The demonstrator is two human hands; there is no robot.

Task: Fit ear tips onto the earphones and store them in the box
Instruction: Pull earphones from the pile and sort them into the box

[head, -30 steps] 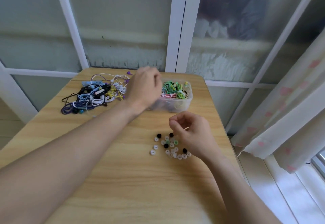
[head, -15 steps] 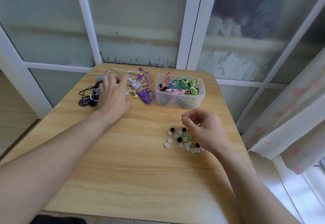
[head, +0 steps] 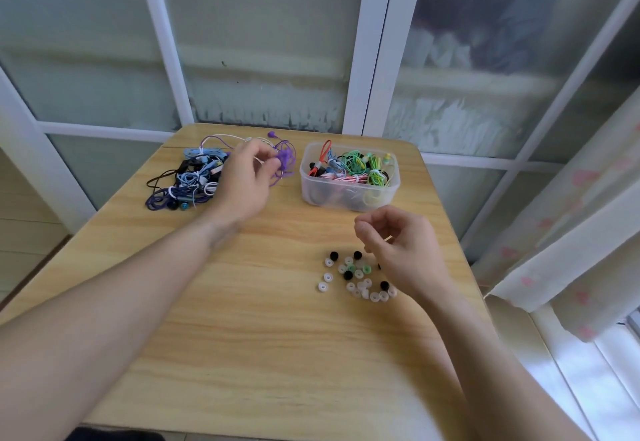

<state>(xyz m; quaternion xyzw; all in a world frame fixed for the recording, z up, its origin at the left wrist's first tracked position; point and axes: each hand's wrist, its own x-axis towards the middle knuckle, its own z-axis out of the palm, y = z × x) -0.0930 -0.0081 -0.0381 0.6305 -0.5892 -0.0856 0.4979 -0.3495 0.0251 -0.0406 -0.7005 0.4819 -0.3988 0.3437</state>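
Nearest you, at about four o'clock on the wooden table (head: 263,354), a loose scatter of ear tips (head: 356,276) lies in white, black and green. Your right hand (head: 405,250) hovers just beside and partly over that scatter, its fingers curled in toward the thumb; you cannot tell whether a tip is pinched between them. Farther out, at eleven o'clock, your left hand (head: 244,180) reaches into the tangled pile of earphones (head: 188,177), fingers curled and pinching a thin white cable beside a purple earphone bundle (head: 285,160). At one o'clock, well apart from the pile, stands the clear plastic box (head: 349,194) with coiled green, red and white earphones already inside.
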